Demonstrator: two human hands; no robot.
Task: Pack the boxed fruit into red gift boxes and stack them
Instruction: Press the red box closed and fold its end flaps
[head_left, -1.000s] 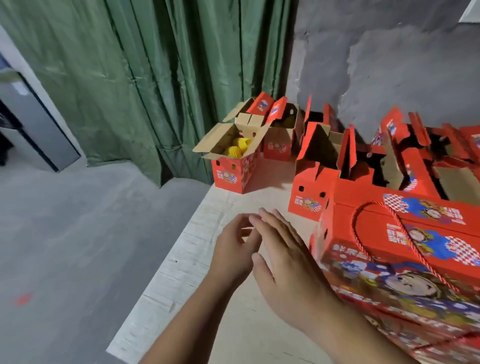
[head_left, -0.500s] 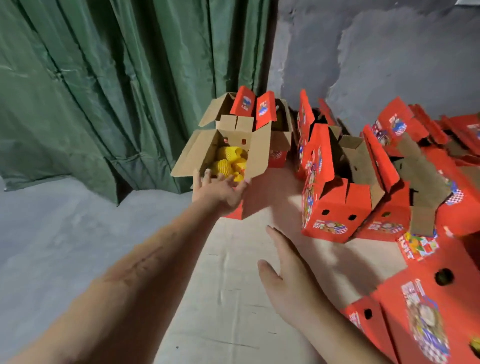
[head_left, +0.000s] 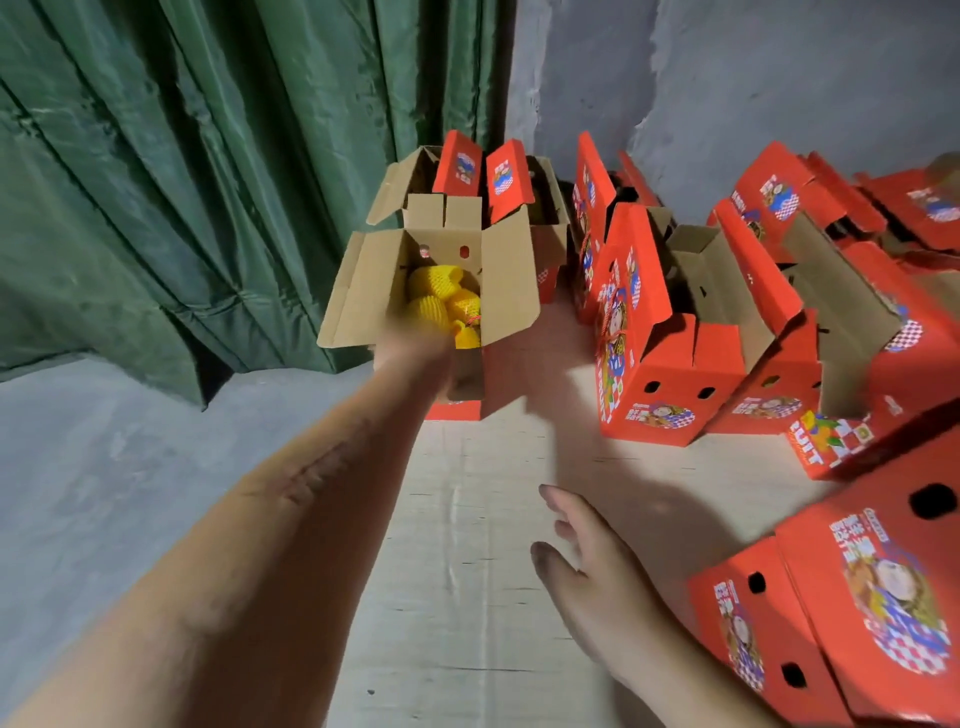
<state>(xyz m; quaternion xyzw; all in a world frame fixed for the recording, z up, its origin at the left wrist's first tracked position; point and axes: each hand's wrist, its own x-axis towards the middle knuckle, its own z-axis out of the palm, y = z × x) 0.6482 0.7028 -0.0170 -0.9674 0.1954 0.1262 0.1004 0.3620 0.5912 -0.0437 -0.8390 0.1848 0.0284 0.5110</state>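
An open red gift box (head_left: 511, 283) with brown cardboard flaps stands at the table's far left corner. It holds several fruits in yellow foam netting (head_left: 436, 291). My left hand (head_left: 415, 353) is stretched out to that box's near wall and looks closed on its rim, though it is blurred. My right hand (head_left: 592, 577) hovers open over the table (head_left: 467, 519), fingers spread, holding nothing. A closed red gift box (head_left: 883, 587) lies at the lower right, beside my right forearm.
Several open red gift boxes (head_left: 670, 374) with raised flaps crowd the back and right of the table, up to a grey wall. A green curtain (head_left: 182, 182) hangs on the left. The table's left edge drops to a grey floor (head_left: 104, 467).
My left arm has reached from near my right hand out to the fruit-filled box, and its fingers have closed on the near rim. My right hand has stayed low and open. The view moved closer.
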